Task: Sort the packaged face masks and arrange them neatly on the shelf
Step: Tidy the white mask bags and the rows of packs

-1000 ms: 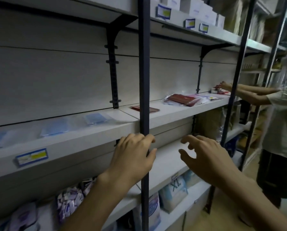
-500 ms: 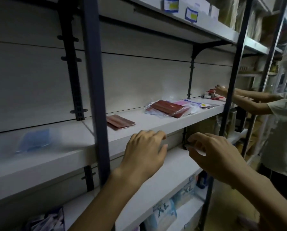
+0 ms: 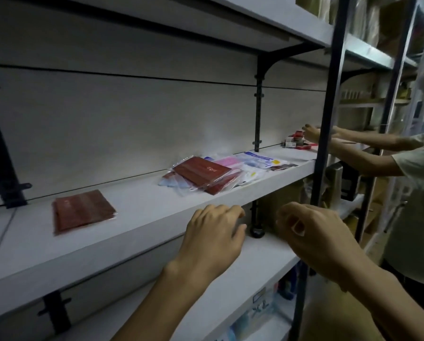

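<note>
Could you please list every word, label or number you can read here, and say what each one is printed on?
"XL" reads on the blue-and-white pack on the lowest shelf, below the hands.
The pale logo on the top dark red mask pack of the mixed pile: blurred, unreadable.
Blue-striped packet: print too small.
Small boxes at the far end: labels too small.

White matt shelf board (image 3: 142,225) looking smooth, like painted wood in front of me. Dark red flat mask pack (image 3: 83,211) showing glossy clear plastic wrap. Heap of mixed packs (image 3: 206,175) glinting, crinkled film. Dark upright post (image 3: 326,119) looking like painted metal, faint sheen.
</note>
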A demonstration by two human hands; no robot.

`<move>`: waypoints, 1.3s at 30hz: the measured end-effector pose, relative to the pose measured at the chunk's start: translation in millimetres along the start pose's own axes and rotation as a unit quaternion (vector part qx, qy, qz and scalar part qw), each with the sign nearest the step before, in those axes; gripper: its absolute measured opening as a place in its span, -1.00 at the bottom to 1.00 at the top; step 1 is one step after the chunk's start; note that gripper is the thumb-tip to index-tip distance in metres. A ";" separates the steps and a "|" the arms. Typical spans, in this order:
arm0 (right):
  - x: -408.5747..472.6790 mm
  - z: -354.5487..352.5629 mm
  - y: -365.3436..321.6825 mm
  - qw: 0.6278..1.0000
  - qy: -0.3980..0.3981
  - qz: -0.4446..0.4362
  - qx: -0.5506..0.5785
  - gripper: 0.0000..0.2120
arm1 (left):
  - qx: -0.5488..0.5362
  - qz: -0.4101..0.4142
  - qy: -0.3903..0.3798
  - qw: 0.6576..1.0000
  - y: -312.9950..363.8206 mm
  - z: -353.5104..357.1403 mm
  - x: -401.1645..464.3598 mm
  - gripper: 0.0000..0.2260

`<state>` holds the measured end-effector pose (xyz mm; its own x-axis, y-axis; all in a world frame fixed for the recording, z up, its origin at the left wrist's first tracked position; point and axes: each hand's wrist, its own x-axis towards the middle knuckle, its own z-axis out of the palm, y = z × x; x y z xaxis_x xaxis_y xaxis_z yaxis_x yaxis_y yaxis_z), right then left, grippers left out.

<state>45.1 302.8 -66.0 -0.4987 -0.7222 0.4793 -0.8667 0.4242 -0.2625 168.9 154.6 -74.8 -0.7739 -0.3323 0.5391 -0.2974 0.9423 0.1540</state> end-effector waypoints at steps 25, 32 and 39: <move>196.4 31.1 243.9 0.992 -0.039 -0.073 0.093 -0.79 | 0.061 -0.111 0.036 0.991 62.2 140.4 222.8 -0.76; 273.5 51.2 283.5 0.992 -0.023 -0.078 0.100 -0.82 | 0.068 -0.123 0.066 0.988 42.4 171.3 285.1 -0.79; 329.0 77.0 307.7 0.990 -0.030 -0.077 0.114 -0.81 | 0.092 -0.156 0.062 0.982 37.5 199.0 324.0 -0.77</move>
<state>-386.7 153.7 -53.6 -0.3545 -0.8030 0.4791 -0.9094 0.1768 -0.3766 -204.3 74.1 -59.2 -0.5586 -0.5861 0.5870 -0.6138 0.7680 0.1827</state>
